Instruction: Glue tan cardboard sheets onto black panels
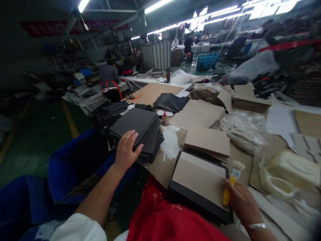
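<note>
My left hand (128,149) rests on the front edge of a stack of black sheets (136,122), its fingers stretched out flat and the thumb apart. A paintbrush (232,184) with a yellow handle and pale bristles is gripped in my right hand (239,197), bristles pointing up and away from me. That hand lies at the right edge of a beige board (200,177), which sits on black sheets (198,204) right before me. Just behind it is a pile of beige boards (207,142).
Blue bins (60,177) stand on the floor at left. A small glue bottle (165,118) with a red tip is near the black stack. On the right are a cream plastic container (293,170) and clear plastic wrap (244,129). A person in a dotted top (108,74) stands farther off.
</note>
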Motion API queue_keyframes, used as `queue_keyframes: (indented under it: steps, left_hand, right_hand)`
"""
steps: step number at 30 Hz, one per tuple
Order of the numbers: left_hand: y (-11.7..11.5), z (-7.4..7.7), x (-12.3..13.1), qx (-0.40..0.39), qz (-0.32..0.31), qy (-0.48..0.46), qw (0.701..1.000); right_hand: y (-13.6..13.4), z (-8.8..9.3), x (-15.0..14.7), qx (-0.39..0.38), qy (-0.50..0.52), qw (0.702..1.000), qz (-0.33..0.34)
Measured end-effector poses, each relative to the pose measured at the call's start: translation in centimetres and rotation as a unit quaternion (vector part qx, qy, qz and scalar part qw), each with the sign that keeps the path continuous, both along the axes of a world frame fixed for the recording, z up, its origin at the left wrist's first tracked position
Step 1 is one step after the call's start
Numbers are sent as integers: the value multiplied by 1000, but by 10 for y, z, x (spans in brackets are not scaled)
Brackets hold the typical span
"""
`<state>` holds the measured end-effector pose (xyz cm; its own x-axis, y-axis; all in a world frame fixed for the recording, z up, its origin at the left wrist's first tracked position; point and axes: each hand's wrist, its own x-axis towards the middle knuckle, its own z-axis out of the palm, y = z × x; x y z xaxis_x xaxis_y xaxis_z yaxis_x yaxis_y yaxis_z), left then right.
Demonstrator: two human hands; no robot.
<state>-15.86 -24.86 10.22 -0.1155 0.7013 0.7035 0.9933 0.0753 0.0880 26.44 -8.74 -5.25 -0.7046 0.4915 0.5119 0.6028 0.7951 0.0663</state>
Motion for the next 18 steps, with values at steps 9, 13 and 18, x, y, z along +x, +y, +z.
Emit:
queue_keyframes:
  steps: [9,13,18]
  left_hand:
    - [10,30,-67,-253,164,-1,953]
    - [36,40,-49,-281,235,40,930]
    - [65,36,-57,-372,213,77,900]
  right_hand:
    - [-27,38,-5,50,112,986,-117]
    - [-32,47,-11,19,147,981,-122]
    - [-41,58,-8,-4,209,966,-154]
